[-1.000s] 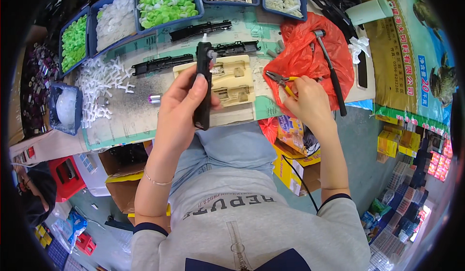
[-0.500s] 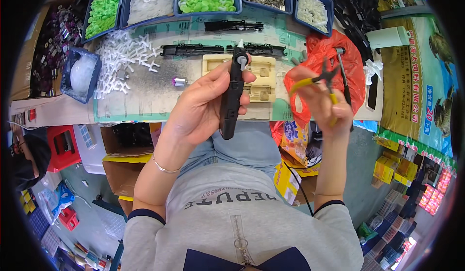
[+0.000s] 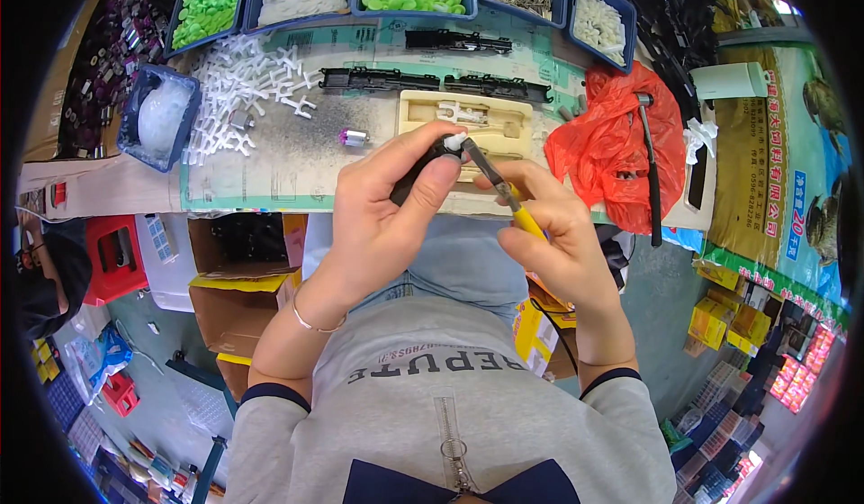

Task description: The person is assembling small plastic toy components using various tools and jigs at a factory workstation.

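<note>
Left hand (image 3: 387, 216), now raised off the counter (image 3: 297, 157) near its front edge, grips the black part (image 3: 423, 157) while the right hand's (image 3: 558, 252) pliers (image 3: 499, 189) have come to its white tip (image 3: 454, 141).

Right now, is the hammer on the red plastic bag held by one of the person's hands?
No. The hammer lies untouched on the red plastic bag; the right hand holds yellow-handled pliers, the left hand a black part.

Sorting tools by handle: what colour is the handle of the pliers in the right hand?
Yellow: the pliers in the right hand show it in the head view.
</note>
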Motion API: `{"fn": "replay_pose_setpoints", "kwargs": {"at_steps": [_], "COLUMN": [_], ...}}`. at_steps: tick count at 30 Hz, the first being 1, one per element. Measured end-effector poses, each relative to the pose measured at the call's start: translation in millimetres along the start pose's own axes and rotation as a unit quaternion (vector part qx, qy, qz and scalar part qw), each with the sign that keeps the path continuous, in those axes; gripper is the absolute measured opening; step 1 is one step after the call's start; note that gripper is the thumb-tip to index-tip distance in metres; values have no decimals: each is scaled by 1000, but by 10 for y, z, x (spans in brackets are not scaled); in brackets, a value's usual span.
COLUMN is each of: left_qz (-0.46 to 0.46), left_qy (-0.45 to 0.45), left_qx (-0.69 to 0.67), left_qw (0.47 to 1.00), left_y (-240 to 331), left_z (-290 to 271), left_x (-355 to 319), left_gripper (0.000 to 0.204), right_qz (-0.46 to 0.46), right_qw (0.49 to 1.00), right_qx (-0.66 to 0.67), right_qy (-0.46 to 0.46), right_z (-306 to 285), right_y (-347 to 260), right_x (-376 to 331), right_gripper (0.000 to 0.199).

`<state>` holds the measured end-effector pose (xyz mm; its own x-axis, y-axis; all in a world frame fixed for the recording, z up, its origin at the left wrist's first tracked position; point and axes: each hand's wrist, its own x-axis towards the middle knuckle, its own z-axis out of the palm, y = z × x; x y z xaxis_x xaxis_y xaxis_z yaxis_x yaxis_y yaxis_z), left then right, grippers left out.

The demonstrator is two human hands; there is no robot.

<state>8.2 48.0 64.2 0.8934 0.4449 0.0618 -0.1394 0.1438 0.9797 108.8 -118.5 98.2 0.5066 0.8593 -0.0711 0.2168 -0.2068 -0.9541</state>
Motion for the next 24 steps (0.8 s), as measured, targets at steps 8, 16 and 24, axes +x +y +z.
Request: {"fn": "replay_pose_setpoints", "kwargs": {"at_steps": [8, 16, 24], "left_qz": [241, 151, -122], "left_qy": [70, -50, -189], "left_qx": [312, 243, -105], "left_qw": [916, 957, 969], "left_y": [-25, 126, 8], "left_z": [-76, -205, -262], "left_x": [85, 51, -22], "left_gripper": [32, 27, 26], "right_qz": [-24, -69, -183], "right_qw": [996, 970, 951], "right_qx": [-85, -232, -242], "right_qy": [-9, 14, -68], "right_z": [95, 182, -147], "right_y": [-96, -157, 175], "right_x": [62, 9, -32], "right_gripper": [24, 19, 15]}}
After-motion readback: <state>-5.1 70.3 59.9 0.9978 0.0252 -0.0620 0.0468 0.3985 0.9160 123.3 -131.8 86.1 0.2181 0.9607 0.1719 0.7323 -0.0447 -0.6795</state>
